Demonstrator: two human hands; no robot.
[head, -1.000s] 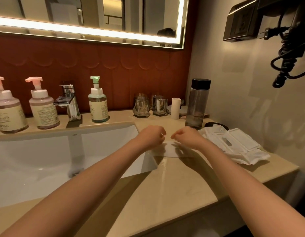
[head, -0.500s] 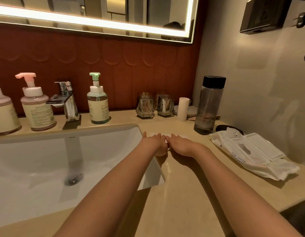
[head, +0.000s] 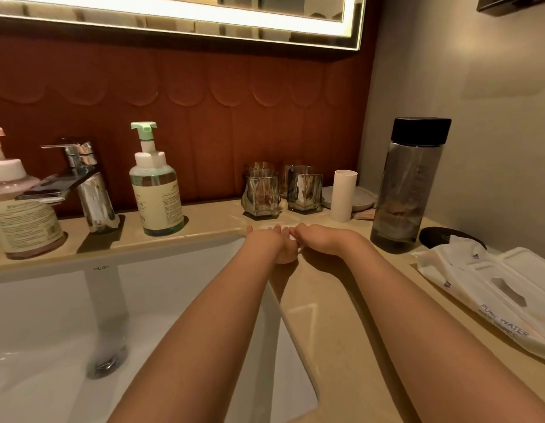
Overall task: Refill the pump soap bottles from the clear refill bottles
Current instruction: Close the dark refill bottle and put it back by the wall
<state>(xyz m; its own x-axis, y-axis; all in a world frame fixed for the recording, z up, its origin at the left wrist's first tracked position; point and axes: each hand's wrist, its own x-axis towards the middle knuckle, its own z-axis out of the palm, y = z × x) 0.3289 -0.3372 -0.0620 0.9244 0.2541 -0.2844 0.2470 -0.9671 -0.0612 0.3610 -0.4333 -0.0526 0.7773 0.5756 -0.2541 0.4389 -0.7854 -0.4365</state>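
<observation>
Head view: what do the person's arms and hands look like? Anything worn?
All bare. The left forearm and right forearm show no sleeves down to the frame's lower edge. The left hand and right hand wear no gloves. No watch, bracelet or ring shows on the sides visible.

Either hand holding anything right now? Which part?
Nothing gripped. Left hand and right hand lie flat, fingers straight, on a white sheet on the counter.

beige countertop (head: 341,331): green pump bottle (head: 155,190), pink pump bottle (head: 21,215), glasses (head: 260,192), clear bottle (head: 408,190), wipes pack (head: 494,285)
</observation>
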